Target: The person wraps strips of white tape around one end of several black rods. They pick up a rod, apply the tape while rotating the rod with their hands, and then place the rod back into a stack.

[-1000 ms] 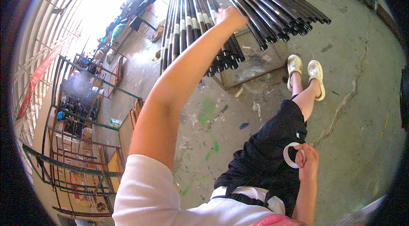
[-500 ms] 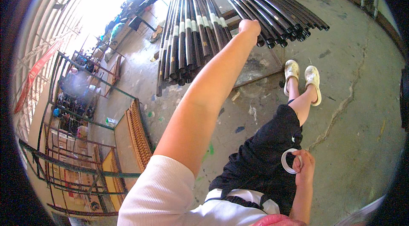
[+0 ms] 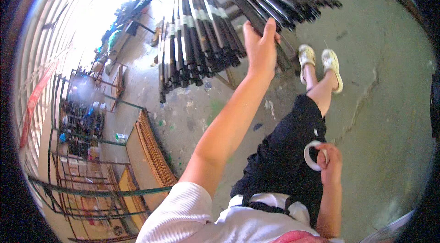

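My left hand reaches out in front and closes around a long dark pole. The pole slants across the gap between two groups of similar poles, its near end sticking out past my hand. The left group of dark poles has pale bands near the middle. The right group of glossy dark poles fans out beyond my hand. Close to my right thigh, my right hand grips a roll of white tape by its ring. My fingers hide part of the roll.
Green metal frames and a brown panel with a ridged edge stand at the left. My feet in pale clogs rest on the stained, cracked concrete floor. Cluttered shelves lie farther left.
My left hand has turned and drawn nearer, bringing one pole out from the right group toward me. My right hand still holds the tape roll, slightly higher in view.
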A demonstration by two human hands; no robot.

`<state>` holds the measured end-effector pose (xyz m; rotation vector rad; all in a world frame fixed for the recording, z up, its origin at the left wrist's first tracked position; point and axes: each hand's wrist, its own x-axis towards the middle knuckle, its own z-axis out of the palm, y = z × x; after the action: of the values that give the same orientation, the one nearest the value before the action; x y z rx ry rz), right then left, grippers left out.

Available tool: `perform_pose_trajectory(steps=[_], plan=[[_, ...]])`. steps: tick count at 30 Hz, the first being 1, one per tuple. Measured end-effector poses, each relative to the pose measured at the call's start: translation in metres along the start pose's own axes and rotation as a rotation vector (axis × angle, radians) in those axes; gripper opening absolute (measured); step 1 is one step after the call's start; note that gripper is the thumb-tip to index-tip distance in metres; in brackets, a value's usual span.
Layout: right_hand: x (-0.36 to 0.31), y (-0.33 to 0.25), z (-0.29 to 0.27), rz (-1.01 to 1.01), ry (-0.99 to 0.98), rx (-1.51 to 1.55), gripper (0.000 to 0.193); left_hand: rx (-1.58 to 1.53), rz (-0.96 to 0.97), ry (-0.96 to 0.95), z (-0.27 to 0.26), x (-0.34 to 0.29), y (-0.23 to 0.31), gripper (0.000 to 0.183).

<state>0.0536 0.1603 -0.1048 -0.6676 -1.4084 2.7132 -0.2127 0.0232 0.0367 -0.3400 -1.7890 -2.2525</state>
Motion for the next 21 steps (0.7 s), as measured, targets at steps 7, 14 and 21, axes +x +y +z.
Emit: perform_pose_trajectory(steps=[7, 14, 21], plan=[[-0.009, -0.048, 0.022, -0.105, -0.16, -0.116, 0.049, -0.314, -0.185, -0.112, -0.027, -0.082, 0.024, 0.023], [-0.034, -0.083, 0.045, -0.179, -0.258, -0.192, 0.056, -0.037, -0.106, -0.228, -0.028, -0.151, 0.036, 0.067], [-0.05, -0.092, 0.072, -0.302, -0.212, -0.38, 0.055, 0.211, -0.092, -0.591, -0.034, -0.171, 0.044, 0.051]])
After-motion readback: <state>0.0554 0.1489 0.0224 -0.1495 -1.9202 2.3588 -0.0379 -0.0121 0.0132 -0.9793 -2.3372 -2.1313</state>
